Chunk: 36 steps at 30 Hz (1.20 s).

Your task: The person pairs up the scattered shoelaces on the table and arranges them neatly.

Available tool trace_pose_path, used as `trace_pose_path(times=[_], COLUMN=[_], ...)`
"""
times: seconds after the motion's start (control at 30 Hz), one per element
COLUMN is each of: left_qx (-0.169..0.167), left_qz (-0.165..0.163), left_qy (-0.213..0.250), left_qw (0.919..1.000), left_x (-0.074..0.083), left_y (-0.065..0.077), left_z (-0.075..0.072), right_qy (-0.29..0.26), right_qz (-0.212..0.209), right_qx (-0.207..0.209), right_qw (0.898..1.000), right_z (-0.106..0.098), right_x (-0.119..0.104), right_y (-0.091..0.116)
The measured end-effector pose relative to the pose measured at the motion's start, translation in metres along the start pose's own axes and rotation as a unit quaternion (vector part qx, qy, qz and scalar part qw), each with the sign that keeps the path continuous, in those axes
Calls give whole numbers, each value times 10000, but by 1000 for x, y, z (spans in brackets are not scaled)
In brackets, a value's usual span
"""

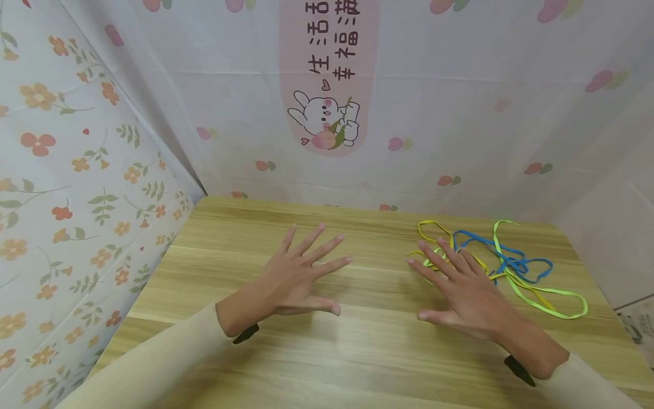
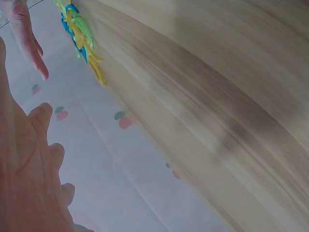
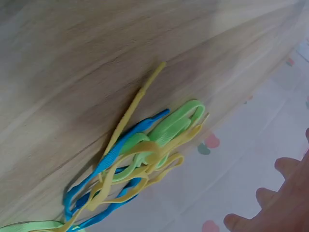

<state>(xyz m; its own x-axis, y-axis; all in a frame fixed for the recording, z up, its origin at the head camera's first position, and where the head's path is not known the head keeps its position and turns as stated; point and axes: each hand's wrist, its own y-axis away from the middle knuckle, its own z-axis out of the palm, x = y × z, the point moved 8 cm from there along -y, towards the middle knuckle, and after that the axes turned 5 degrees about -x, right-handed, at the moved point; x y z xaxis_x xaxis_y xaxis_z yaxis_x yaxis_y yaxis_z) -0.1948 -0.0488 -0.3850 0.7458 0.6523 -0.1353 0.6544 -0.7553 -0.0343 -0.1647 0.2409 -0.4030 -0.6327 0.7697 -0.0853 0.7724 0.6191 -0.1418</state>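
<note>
My left hand (image 1: 296, 279) and right hand (image 1: 470, 298) are splayed wide, holding nothing, and that tangle of flat blue, yellow and lime-green fabric laces (image 3: 150, 153), right side of the head view, looks super light and floppy, so probably best pinched by the loose yellow tip (image 3: 161, 66) tbh.

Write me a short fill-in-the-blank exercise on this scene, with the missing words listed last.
The tangled laces lie on the wood-grain table, nearer the person's ____ hand.
Besides yellow and light green, the one other lace color is ____.
The left hand has its fingers spread and is holding ____.
Missing words: right; blue; nothing.
</note>
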Motion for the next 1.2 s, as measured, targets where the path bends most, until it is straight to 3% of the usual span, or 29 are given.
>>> trace_pose_path(times=[0.27,0.47,0.87,0.93,1.0,1.1,1.2], left_qx=[69,134,452,400,142,-334,-638], left_qz=[-201,-307,-491,-551,-643,-777,-866], left_qy=[-57,-58,271,334,617,1512,2657], left_qw=[9998,9994,9974,9971,9959,9849,9580], left_x=[-13,-24,-39,-40,-40,-39,-35], left_y=[15,29,54,55,54,48,35], left_z=[2,-2,2,3,7,16,22], right_qy=[293,188,234,195,124,-81,-614], right_qz=[66,246,592,608,649,723,803], right_qx=[106,176,122,131,164,211,317], right_qw=[9995,9994,9979,9979,9977,9971,9944], right_z=[-4,-5,-8,-9,-9,-12,-17], right_x=[8,19,37,38,39,39,44], right_y=[15,30,60,62,63,61,57])
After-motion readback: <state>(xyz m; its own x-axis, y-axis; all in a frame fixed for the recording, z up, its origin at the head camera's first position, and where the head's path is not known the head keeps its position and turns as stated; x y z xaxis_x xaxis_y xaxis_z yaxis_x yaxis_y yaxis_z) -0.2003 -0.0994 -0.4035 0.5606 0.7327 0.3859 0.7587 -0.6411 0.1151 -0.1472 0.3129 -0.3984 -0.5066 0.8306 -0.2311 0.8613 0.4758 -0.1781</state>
